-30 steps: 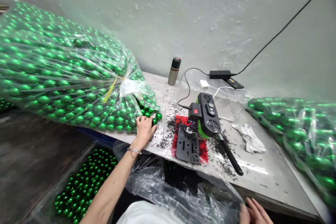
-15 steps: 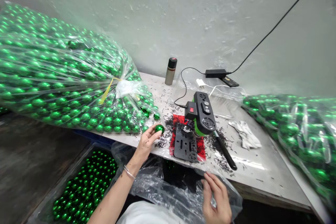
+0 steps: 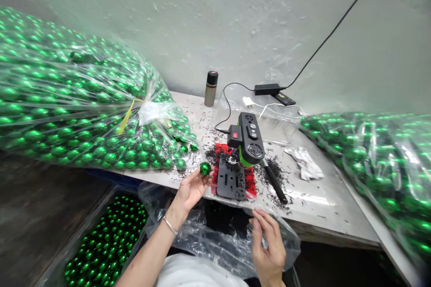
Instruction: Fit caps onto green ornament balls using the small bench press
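Between thumb and fingers, my left hand (image 3: 193, 188) holds a shiny green ball (image 3: 205, 169) just left of a small black-and-green machine (image 3: 251, 139). The machine has round vents, buttons and a red switch, and stands over a slotted black metal plate (image 3: 230, 186) on a red mat (image 3: 250, 181). Near the table's front edge, my right hand (image 3: 268, 244) is raised with its fingers bent and the thumb close to the index finger. Whatever might be in that pinch is too small to make out. Clear plastic sheeting (image 3: 215, 242) lies below both hands.
A big clear bag (image 3: 67, 112) of green balls fills the left; another bag (image 3: 380, 166) lies right. A lined bin (image 3: 106, 237) of balls stands below. On the table (image 3: 336, 208) are a bottle (image 3: 211, 89), white gloves (image 3: 305, 163), a black-handled lever (image 3: 276, 184), an adapter (image 3: 268, 89) and black scraps.
My left hand has turned palm up with the green ball, now on its fingertips and nearer the plate. My right hand keeps its bent pose. The whole view has shifted slightly.
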Action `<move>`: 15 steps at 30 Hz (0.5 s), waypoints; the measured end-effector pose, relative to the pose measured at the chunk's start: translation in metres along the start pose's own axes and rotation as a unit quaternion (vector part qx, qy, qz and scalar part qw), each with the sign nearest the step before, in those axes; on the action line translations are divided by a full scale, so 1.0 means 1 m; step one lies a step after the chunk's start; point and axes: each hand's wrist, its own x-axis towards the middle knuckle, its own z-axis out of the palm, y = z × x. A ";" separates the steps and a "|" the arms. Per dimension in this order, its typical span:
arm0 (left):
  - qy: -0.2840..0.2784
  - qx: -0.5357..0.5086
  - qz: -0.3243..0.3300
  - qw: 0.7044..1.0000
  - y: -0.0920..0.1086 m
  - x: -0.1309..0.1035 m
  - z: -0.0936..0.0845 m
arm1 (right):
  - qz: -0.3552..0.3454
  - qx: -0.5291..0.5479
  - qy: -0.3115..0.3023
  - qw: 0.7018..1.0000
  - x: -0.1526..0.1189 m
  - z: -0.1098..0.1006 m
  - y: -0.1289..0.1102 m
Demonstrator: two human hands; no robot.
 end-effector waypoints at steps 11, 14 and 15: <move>-0.057 0.031 -0.035 0.997 -0.003 -0.003 -0.007 | 0.009 0.019 -0.006 1.000 0.002 0.005 -0.004; -0.074 0.069 -0.041 0.994 -0.006 -0.004 -0.008 | 0.004 0.021 -0.011 1.000 0.012 0.012 -0.010; -0.080 0.075 -0.045 0.993 -0.007 -0.004 -0.008 | 0.003 0.023 -0.013 1.000 0.016 0.016 -0.013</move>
